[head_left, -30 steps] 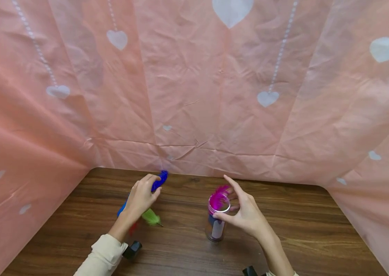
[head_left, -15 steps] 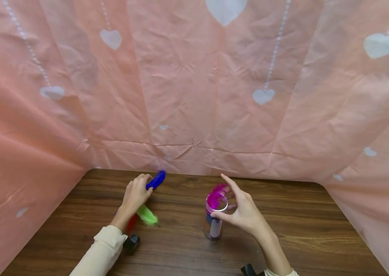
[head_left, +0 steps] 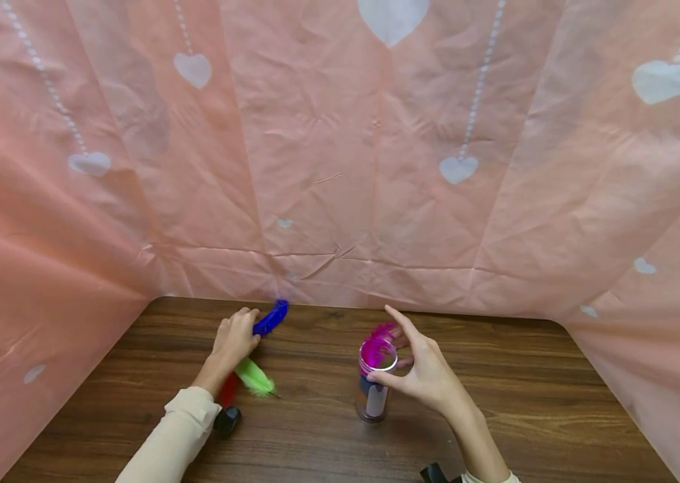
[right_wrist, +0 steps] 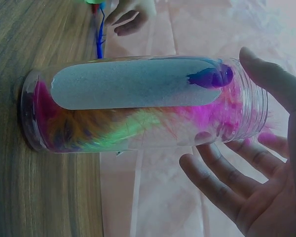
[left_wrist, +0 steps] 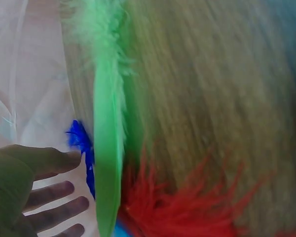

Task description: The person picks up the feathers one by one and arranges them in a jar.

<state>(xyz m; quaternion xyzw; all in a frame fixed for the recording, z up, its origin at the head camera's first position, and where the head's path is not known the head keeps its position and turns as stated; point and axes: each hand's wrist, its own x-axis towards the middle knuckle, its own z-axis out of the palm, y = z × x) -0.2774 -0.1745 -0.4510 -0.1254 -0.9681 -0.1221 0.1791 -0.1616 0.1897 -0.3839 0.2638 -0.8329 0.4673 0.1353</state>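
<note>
My left hand (head_left: 235,341) reaches over the table, fingertips at the near end of a dark blue feather (head_left: 271,318). In the left wrist view a gap shows between its thumb and fingers. A light green feather (head_left: 255,378) and a red feather (head_left: 228,390) lie beside that wrist, partly covered by the arm. My right hand (head_left: 427,369) holds an upright clear jar (right_wrist: 138,140) at its neck, thumb on one side and fingers on the other, the index finger raised. Coloured feathers fill the jar, and a magenta feather (head_left: 378,345) sticks out of its open mouth.
The wooden table (head_left: 515,402) ends at a pink curtain (head_left: 328,134) printed with white hearts, which closes in the back and both sides. A black wrist camera (head_left: 227,421) sits at the left sleeve. A scrap of bright blue (left_wrist: 122,229) shows near the red feather.
My left hand has shifted slightly left and lower, uncovering more of the dark blue feather. The head view has also turned a little. My right hand and the jar keep their places.
</note>
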